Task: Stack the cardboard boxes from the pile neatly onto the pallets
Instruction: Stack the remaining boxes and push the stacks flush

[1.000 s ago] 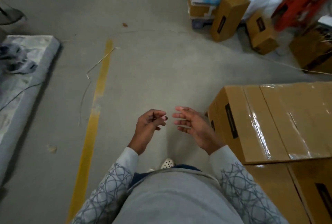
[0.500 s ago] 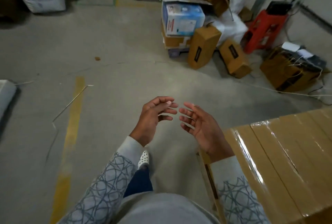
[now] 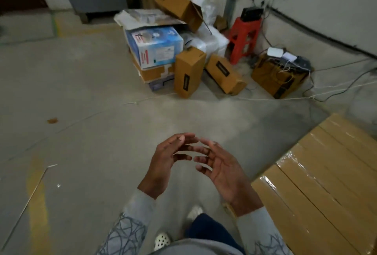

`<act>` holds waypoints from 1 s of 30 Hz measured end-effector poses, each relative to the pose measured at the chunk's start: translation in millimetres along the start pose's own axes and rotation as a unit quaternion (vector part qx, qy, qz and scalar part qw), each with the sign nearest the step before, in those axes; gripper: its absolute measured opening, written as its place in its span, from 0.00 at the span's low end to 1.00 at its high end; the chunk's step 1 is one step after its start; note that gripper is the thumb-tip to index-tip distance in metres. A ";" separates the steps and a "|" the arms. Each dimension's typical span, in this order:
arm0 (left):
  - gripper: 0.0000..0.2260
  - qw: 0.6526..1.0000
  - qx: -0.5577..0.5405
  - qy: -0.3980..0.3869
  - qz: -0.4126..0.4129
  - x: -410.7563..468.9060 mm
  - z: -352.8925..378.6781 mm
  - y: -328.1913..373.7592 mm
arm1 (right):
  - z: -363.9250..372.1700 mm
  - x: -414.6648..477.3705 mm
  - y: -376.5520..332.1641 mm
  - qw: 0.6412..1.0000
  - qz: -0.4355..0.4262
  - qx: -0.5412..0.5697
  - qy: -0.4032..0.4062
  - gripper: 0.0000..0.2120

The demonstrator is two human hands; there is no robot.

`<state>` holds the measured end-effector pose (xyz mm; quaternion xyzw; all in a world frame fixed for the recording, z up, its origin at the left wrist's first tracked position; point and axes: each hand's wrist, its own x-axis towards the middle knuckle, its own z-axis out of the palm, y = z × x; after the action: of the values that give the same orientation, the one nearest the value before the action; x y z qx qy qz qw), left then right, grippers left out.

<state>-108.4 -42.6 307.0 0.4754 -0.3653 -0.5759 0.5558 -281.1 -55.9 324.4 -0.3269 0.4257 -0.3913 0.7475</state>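
Hands first: what does the person hold?

Nothing. The left hand [image 3: 163, 164] and the right hand [image 3: 223, 173] hang side by side above the concrete floor [image 3: 91, 95], palms turned toward each other. The left fingers [image 3: 179, 138] are loosely bent and the right fingers [image 3: 204, 149] are spread and nearly straight. The two sets of tips come very close together, but whether they touch cannot be told.

And the cardboard boxes?

They are in two groups. Just to the right of the right fingers lies a flat layer of brown boxes [image 3: 326, 183], packed edge to edge, their tops sealed with shiny clear tape. The pile [image 3: 155, 75] sits well beyond the fingertips, near the far wall.

What makes up the pile?

A tall brown box [image 3: 188, 72] stands on end at the front. A second brown box [image 3: 224, 74] lies tilted just to its right. A blue and white carton [image 3: 157, 47] rests on a stack to its left, and an open box [image 3: 177, 3] leans at the back, on top.

Anything else nearby?

A red stool [image 3: 243, 38] stands right of the pile. Further right is a wired box [image 3: 277, 75] with small white devices on top. A white cord [image 3: 285, 97] runs across the floor between the fingers and the pile. A faded yellow line [image 3: 37, 203] lies left of the left fingers, and a white shoe [image 3: 161, 240] shows below the hands.
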 end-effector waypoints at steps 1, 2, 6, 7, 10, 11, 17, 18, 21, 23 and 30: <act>0.18 1.000 0.016 -0.011 -0.007 12.3 -3.0 -1.9 | 2.9 13.8 -0.7 1.000 -0.005 -0.028 -0.001 0.18; 0.18 0.999 0.027 -0.021 -0.019 24.6 -5.4 -4.8 | 5.1 28.1 0.1 0.998 -0.008 -0.056 -0.001 0.19; 0.17 0.993 0.016 -0.048 -0.105 76.5 -13.2 -17.4 | 4.1 93.1 15.2 0.997 0.025 -0.065 -0.022 0.18; 0.17 0.991 0.018 -0.052 -0.124 91.0 -16.8 -20.5 | 1.4 110.1 18.4 0.997 0.044 -0.052 -0.028 0.18; 0.15 0.988 0.055 -0.045 -0.137 143.4 -37.0 -30.1 | -7.3 167.9 11.2 0.993 0.096 -0.046 -0.047 0.15; 0.15 0.988 0.070 -0.034 -0.137 163.7 -44.4 -31.3 | -10.0 190.6 1.6 0.990 0.107 -0.071 -0.065 0.15; 0.10 0.982 0.120 0.076 -0.124 289.4 -52.0 -22.7 | -7.8 327.7 -76.9 0.957 0.139 -0.214 -0.136 0.19; 0.10 0.981 0.128 0.092 -0.114 309.6 -51.3 -18.9 | -5.8 346.8 -87.8 0.958 0.141 -0.209 -0.134 0.19; 0.13 0.975 0.151 0.134 -0.092 364.0 -52.0 -7.6 | 0.7 396.1 -110.2 0.948 0.150 -0.226 -0.169 0.16; 0.15 0.973 0.166 0.141 -0.077 397.6 -55.8 -3.9 | 4.4 428.9 -113.5 0.941 0.161 -0.232 -0.187 0.17; 0.27 0.965 0.209 0.141 -0.075 559.9 -81.8 -2.9 | -16.3 567.4 -141.7 0.889 0.017 -0.431 -0.156 0.11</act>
<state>7.8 -586.3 202.1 0.6836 -0.3584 -0.4541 0.4451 -151.1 -616.4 217.9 -0.6664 0.4356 -0.1003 0.5967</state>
